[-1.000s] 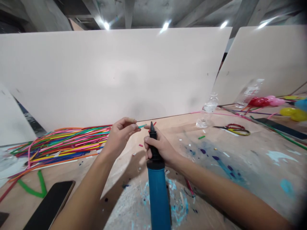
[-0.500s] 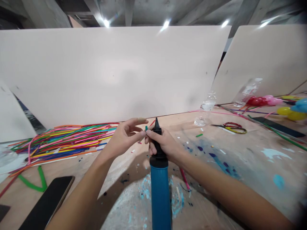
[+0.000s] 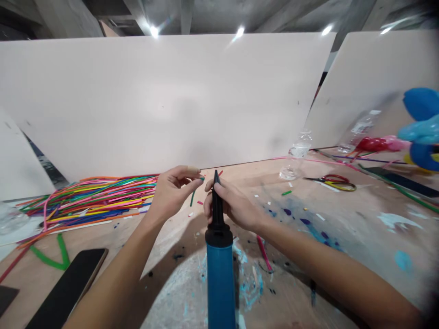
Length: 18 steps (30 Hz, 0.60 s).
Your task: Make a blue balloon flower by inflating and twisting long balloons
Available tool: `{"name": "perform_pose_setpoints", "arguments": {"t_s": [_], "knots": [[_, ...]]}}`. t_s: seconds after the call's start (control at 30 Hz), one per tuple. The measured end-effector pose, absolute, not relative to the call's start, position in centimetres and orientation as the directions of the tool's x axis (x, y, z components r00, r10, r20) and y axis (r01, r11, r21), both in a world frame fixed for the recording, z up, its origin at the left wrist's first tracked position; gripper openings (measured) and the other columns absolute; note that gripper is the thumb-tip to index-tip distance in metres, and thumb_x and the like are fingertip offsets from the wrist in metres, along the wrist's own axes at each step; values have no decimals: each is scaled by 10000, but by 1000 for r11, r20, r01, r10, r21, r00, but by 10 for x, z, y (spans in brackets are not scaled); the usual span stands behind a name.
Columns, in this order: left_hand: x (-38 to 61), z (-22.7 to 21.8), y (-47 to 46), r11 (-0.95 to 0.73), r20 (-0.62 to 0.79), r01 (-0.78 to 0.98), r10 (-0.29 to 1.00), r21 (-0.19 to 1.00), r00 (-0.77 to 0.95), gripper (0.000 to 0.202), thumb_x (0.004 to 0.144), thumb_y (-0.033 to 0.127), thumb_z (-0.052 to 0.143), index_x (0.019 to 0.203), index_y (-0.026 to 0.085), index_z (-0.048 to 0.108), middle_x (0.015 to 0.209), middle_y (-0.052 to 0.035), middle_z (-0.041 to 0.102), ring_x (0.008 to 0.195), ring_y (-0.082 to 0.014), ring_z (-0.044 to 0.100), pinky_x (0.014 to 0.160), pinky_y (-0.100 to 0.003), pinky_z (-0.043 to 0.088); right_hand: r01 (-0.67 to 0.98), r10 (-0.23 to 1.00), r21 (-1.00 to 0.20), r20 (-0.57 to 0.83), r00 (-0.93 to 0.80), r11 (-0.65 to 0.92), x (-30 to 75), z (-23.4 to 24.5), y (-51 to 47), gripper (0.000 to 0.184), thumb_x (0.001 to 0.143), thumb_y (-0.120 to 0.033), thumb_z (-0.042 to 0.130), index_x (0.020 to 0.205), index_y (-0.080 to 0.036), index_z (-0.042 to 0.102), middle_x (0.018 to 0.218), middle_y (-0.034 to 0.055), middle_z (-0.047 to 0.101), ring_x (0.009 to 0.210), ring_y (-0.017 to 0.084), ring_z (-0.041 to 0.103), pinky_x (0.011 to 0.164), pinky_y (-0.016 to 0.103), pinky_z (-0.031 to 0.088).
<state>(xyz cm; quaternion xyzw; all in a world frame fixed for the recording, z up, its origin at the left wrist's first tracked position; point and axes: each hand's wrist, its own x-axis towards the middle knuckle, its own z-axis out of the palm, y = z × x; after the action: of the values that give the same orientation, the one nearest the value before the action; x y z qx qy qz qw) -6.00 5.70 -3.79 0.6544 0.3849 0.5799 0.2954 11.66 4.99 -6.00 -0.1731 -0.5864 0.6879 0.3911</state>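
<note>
My left hand (image 3: 174, 189) is closed in a pinch, with a small bit of a thin green balloon (image 3: 192, 198) at its thumb and fingertip. A darker length of it shows below the fingers; the rest is hidden. My right hand (image 3: 235, 203) is wrapped round the black nozzle of a blue balloon pump (image 3: 220, 283), its thumb near the tip. The pump stands upright in front of me, its lower end out of view. A gap separates the left fingertips from the nozzle.
Many long uninflated balloons (image 3: 103, 201) lie at left, near a phone (image 3: 70, 288) and a bent green strip (image 3: 61, 256). Scissors (image 3: 331, 182) and a plastic bottle (image 3: 297, 157) are at right. Inflated blue balloons (image 3: 423, 125) show at the right edge. A white panel (image 3: 206, 100) stands behind.
My left hand has drawn slightly left, away from the right hand. The pump's top has shifted left, and my right fingers sit nearer the nozzle tip. Blue balloons have come into view at right.
</note>
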Motion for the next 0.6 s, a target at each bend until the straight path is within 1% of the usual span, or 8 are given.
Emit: {"name": "perform_pose_setpoints", "arguments": {"t_s": [0.07,0.13,0.23,0.3,0.4,0.43,0.5,0.6], "knots": [[-62,-38,57,-561,572,194,820,805,-2,176,715,242,762,873,176,724,809,-37,722,727,-137,656,652,-234,515,-326,697,-944,201,-689,-50,116,-61,43,353,935,-561,437,977,-213,397,676,1,654,560,143,637,543,250,508],[-61,-37,55,-590,612,239,791,771,-19,147,723,224,750,862,181,725,808,-34,723,729,-137,659,648,-231,519,-285,657,-955,164,-736,-82,115,-62,37,365,935,-572,425,981,-211,394,685,3,651,552,142,631,544,251,496],[-59,-37,52,-606,632,277,775,746,-4,114,737,213,731,845,178,722,816,-37,727,730,-139,669,620,-221,524,-213,615,-973,117,-780,-85,114,-62,34,377,939,-580,406,1004,-209,398,707,11,644,566,144,619,555,266,487],[-57,-37,51,-597,617,276,787,753,16,112,741,206,722,847,172,717,820,-39,730,724,-138,680,605,-212,531,-156,633,-988,114,-766,-11,113,-63,37,372,949,-569,387,1008,-203,417,713,13,628,591,140,594,566,266,470],[-57,-40,53,-567,576,265,816,780,49,118,731,187,719,846,164,709,815,-34,733,727,-141,699,631,-207,557,-26,721,-975,181,-669,221,114,-64,45,355,945,-530,445,921,-178,481,717,-6,545,607,101,500,563,231,406],[-57,-40,54,-553,559,262,827,791,58,115,728,182,716,842,163,706,808,-31,733,727,-143,705,639,-206,564,15,738,-961,201,-644,275,114,-65,47,356,941,-524,461,890,-172,492,713,-16,505,594,88,463,550,223,382],[-59,-42,55,-521,523,257,850,814,65,103,724,169,707,827,161,698,791,-24,732,718,-146,712,638,-201,572,64,743,-953,187,-643,296,114,-66,50,372,939,-534,458,876,-170,496,683,-38,433,548,72,405,507,216,344],[-61,-44,56,-495,497,238,866,835,57,99,712,148,704,810,157,689,781,-23,732,722,-150,719,655,-199,582,69,718,-977,98,-689,200,113,-66,49,377,949,-549,419,945,-178,483,636,-62,395,476,64,377,440,208,309]]}}
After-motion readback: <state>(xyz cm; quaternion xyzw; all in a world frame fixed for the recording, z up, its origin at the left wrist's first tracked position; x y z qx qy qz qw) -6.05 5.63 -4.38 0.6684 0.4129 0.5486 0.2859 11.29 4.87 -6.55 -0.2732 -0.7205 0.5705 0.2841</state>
